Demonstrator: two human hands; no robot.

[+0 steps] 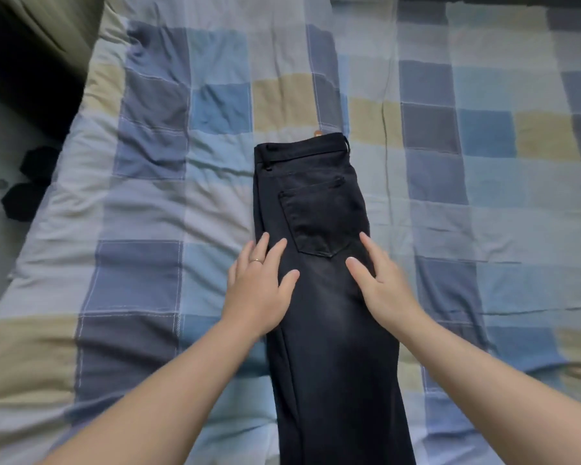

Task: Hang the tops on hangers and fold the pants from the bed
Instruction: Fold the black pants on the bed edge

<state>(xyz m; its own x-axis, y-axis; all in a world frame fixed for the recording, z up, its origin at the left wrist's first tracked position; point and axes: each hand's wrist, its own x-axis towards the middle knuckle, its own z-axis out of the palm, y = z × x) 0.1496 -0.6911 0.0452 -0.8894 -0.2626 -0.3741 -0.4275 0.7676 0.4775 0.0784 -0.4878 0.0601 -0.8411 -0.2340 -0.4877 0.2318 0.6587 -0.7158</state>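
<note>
A pair of black pants (pixel 319 209) lies flat on the bed, folded lengthwise leg on leg, waistband at the far end and a back pocket facing up. The legs run toward me and out of the bottom of the view. My left hand (pixel 260 286), with a ring on one finger, rests with straight fingers on the left edge of the pants below the pocket. My right hand (pixel 379 283) lies flat with spread fingers on the right edge at the same height. No tops or hangers are in view.
The bed (pixel 148 203) wears a checked cover in blue, grey and pale yellow squares, wrinkled on the left. Its left edge drops to a grey floor where dark items (pixel 27 186) lie. A small orange bit (pixel 317 132) shows just beyond the waistband.
</note>
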